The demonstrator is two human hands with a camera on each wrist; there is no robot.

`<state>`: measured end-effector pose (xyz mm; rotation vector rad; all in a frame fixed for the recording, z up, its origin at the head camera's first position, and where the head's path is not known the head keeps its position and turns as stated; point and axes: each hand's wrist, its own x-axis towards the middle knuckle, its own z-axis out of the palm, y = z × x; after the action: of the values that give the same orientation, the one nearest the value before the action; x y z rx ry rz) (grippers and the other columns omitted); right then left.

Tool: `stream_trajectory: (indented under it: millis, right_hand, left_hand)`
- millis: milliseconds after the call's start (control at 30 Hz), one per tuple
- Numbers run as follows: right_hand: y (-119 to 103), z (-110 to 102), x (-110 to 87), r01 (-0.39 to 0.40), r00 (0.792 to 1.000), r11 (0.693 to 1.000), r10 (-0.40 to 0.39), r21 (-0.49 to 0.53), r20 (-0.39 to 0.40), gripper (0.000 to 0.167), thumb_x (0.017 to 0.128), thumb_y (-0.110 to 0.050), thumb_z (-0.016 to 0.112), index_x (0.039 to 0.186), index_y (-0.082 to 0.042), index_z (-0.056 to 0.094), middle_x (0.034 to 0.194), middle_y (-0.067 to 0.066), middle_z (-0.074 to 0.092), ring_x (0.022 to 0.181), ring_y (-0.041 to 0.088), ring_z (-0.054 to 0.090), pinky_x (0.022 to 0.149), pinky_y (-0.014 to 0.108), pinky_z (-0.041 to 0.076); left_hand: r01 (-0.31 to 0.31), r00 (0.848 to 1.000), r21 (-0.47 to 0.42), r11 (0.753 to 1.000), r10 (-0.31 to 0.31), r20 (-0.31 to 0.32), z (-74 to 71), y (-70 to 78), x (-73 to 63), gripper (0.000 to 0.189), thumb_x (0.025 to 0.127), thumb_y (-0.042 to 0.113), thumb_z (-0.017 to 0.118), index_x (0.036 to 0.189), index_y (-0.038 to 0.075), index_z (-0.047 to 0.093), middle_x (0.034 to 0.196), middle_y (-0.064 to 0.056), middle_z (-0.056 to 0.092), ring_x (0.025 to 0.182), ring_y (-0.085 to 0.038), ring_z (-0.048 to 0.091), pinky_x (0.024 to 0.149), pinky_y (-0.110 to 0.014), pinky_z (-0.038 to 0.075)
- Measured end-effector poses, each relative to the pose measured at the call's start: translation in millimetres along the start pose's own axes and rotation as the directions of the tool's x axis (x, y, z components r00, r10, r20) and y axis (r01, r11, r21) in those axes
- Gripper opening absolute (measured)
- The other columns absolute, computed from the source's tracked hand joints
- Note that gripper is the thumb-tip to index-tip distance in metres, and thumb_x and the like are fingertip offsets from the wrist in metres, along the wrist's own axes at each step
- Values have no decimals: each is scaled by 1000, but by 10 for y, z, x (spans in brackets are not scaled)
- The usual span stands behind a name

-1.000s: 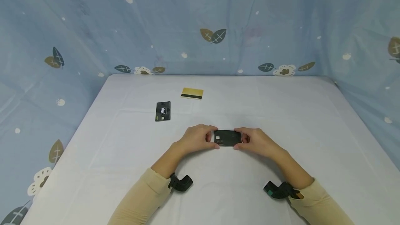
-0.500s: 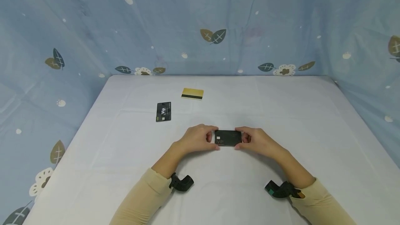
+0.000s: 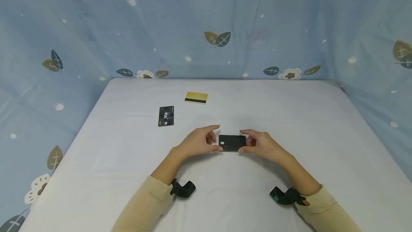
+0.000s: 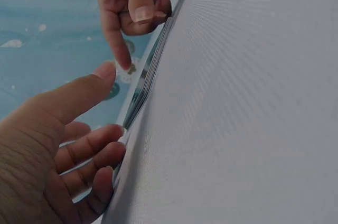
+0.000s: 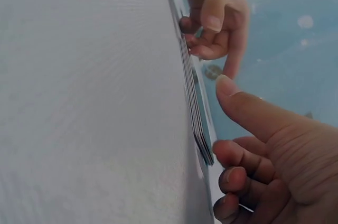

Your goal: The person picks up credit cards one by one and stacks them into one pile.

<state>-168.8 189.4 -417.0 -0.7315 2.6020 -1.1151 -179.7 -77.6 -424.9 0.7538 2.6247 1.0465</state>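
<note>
A black VIP card (image 3: pixel 232 143) lies flat on the white table in front of me. Both wrist views show it topping a neat stack of cards (image 4: pixel 152 73), edges lined up. At the stack's left end is my left hand (image 3: pixel 200 141), thumb and index finger spread apart. My right hand (image 3: pixel 261 144) is at the other end in much the same pose; in the right wrist view its thumb (image 5: pixel 229 89) is raised off the stack (image 5: pixel 194 105). Some curled fingertips of each hand are close to the stack's ends; whether they touch it I cannot tell.
Farther back and left lie another black Vip card (image 3: pixel 166 116) and a gold card (image 3: pixel 196 97) with a dark stripe. A blue patterned curtain (image 3: pixel 219 10) hangs behind and beside the white table (image 3: pixel 309 117). Each wrist wears a black camera mount (image 3: pixel 183 189).
Both hands have let go of the card stack. Their thumbs and index fingers have spread away from its ends, the left more than the right. The stack stays on the table.
</note>
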Motion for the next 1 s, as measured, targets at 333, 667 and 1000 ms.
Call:
stream_trajectory:
  millis: [333,667,1000]
  right_hand:
    - [-105,-6,14,-18,1000,999,17,-36,-26,67,77,-37,76,130,-2,54,72,-8,55,58,6,47,51,22,40]
    - [-228,18,68,-1,1000,1000,1,-7,-24,64,79,-36,75,130,-4,55,74,-7,56,59,8,48,51,22,41]
    - [-298,103,135,31,999,999,-31,14,-4,65,79,-36,75,131,-2,54,74,-7,56,58,7,47,51,21,41]
  left_hand:
    - [60,998,-33,998,-60,0,-71,33,-123,77,78,37,76,142,11,42,94,7,61,84,-6,58,79,-27,48]
    - [119,991,-17,993,-120,-68,-124,-20,-288,77,78,38,76,142,11,43,93,9,61,85,-5,59,79,-30,48]
    - [139,980,-27,990,-142,-141,-292,-176,-461,77,77,37,77,141,10,43,94,7,62,85,-7,58,77,-30,48]
